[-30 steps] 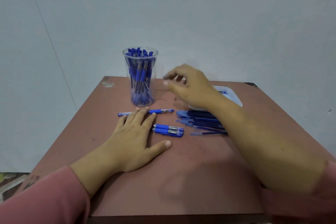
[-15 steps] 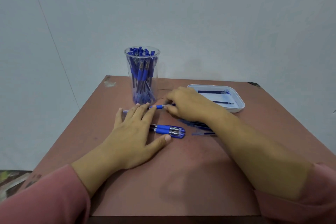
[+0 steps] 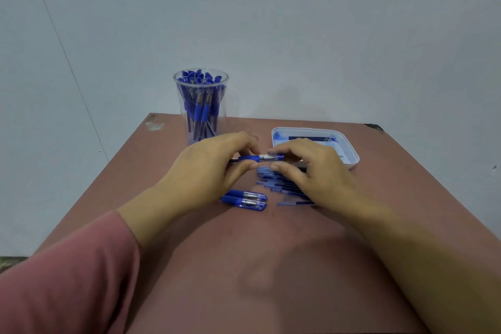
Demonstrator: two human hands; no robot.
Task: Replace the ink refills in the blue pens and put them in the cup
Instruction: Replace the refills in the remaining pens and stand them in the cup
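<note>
At frame centre, pen (image 3: 253, 158) held horiz. above counter (image 3: 244, 266): left grip (image 3: 214, 171) clamped on barrel, right grip (image 3: 311, 173) pinching tip end; parting likely runs left-right; cup (image 3: 223, 114) just above left grip.

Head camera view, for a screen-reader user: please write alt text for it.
The left hand and right hand hold one blue pen above a brown table. Two pens and loose refills lie on it; a pen-filled clear cup and white tray stand behind.
</note>
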